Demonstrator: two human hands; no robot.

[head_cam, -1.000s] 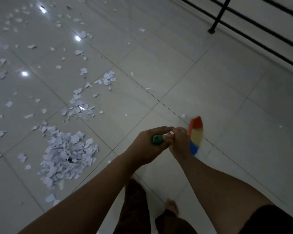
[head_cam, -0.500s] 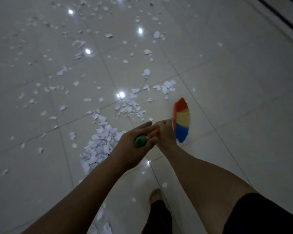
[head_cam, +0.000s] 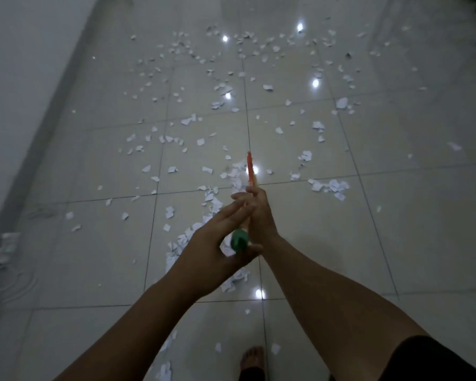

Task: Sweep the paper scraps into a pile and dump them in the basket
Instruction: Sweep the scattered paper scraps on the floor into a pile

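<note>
White paper scraps lie scattered over the glossy tiled floor, thinly toward the far end. A denser strip of scraps runs under my hands. Both hands hold a broom. My left hand grips the handle near its green end cap. My right hand grips the handle just beyond it. The broom head shows edge-on as a thin red strip past my right hand, over the scraps. No basket is in view.
A white wall and its baseboard run along the left side. A white power strip with cables lies at the wall's foot. My bare foot stands at the bottom centre. Ceiling-light reflections dot the tiles.
The view has swung left, bringing the wall and the far scattered scraps into sight. The broom head, seen earlier as a coloured fan at the right, now shows edge-on straight ahead.
</note>
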